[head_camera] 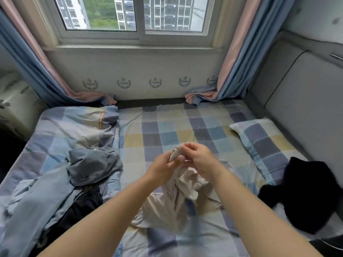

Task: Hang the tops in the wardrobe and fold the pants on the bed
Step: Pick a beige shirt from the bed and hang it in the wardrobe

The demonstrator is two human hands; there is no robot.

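Observation:
A crumpled beige garment [167, 204] lies in the middle of the checked bed [167, 130]. Both hands lift one edge of it above the sheet. My left hand [163, 168] grips the cloth from the left, and my right hand [198, 156] pinches the same edge from the right. A grey-blue garment [92, 166] is bunched on the left of the bed, with a dark garment [83, 206] below it. A black garment [306, 191] lies at the right, beside the pillow. The wardrobe is out of view.
A folded checked quilt [61, 134] covers the bed's left side. A checked pillow [263, 143] rests against the grey padded headboard [297, 101] on the right. Curtains [228, 75] and a window [137, 15] stand behind the bed. A pale cabinet [16, 106] is at far left.

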